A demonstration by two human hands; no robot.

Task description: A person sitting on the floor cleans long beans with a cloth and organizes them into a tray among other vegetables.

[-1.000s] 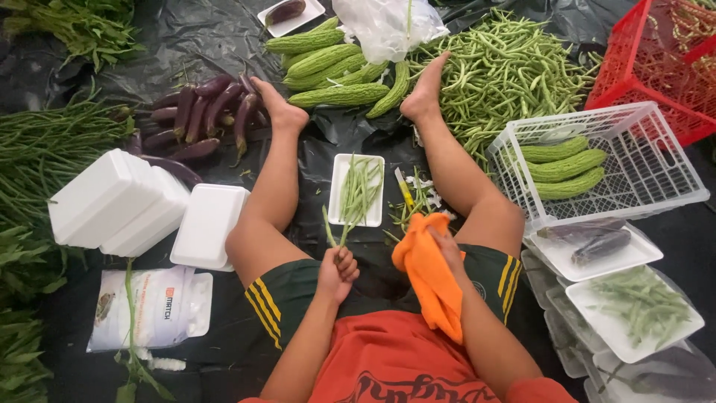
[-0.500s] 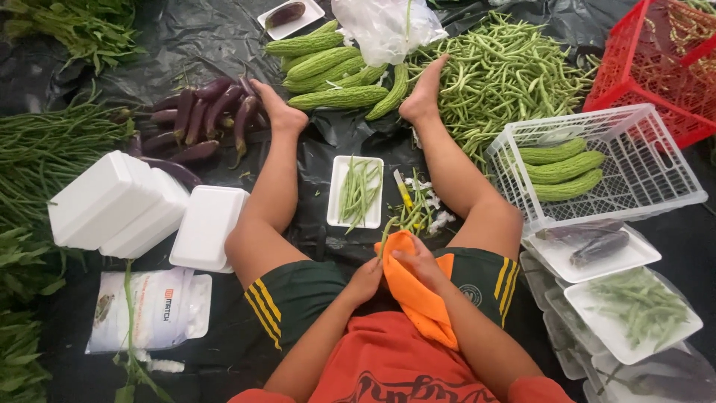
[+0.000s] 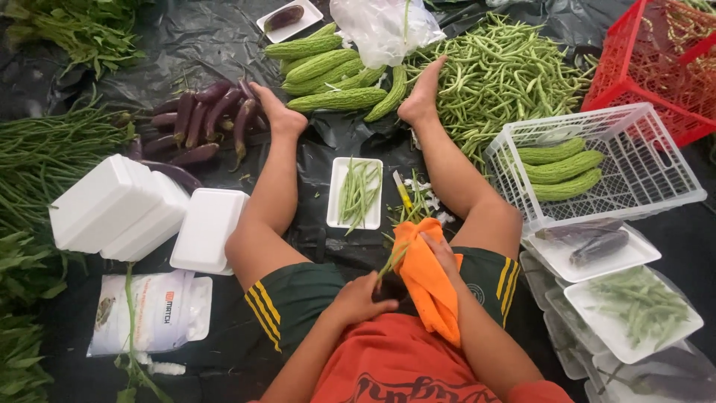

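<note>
Orange cloth (image 3: 426,280), soft and limp, lies draped over our right thigh at about five o'clock from the small white tray (image 3: 356,192) between our legs; our right hand (image 3: 441,252) rests on its upper edge with fingers curled over the fold, closed on the cloth. Its long axis runs from eleven o'clock down to five o'clock, top end toward the knees. We judge it light and floppy with nothing fragile about it, best taken by a bunched edge, since it will sag wherever it goes unsupported. Our left hand (image 3: 362,297) sits closed in the lap at six o'clock, pinching the lower ends of a few green beans (image 3: 389,261); these point from the fist up toward one o'clock, touching the cloth's edge. We judge the beans thin, fairly stiff yet easy to snap, light, and safest held near the middle or in a bundle. The tray holds a row of beans laid lengthwise, twelve to six. Cut bean ends and a yellow-handled knife (image 3: 401,189) lie just beside it at three o'clock. A large bean heap (image 3: 498,82) spreads at one o'clock by the right foot; bitter gourds (image 3: 332,69) lie at twelve o'clock; purple eggplants (image 3: 200,119) at ten o'clock by the left foot. White foam boxes (image 3: 119,203) stand at nine o'clock. A white basket (image 3: 630,175) with gourds sits at three o'clock, and filled trays (image 3: 634,313) stack at four o'clock.
</note>
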